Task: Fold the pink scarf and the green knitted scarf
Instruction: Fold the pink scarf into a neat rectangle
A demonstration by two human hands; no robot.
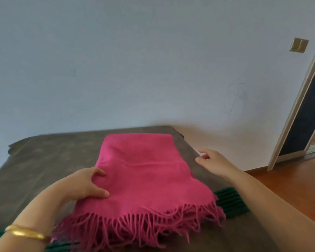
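Here, a folded pink scarf [145, 171] lies mid-frame on the brown table [44, 157].
The left hand [84, 184] pinches its left edge; the right hand [213, 160] hovers spread at right; the green knitted scarf [231, 200] lies underneath, lower frame.

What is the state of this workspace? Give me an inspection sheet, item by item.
Surface: table under a grey-brown cloth cover, against a pale wall.
Job's things: fringed pink woven scarf lies folded flat; dark green ribbed knitted scarf lies partly beneath it.
Clutter: nothing seen.
Grippers: left hand grips the pink scarf's left edge; right hand is open, beside its right edge, holding nothing.
Cables: nothing seen.
Surroundings: brass wall switch, door frame, wooden floor.
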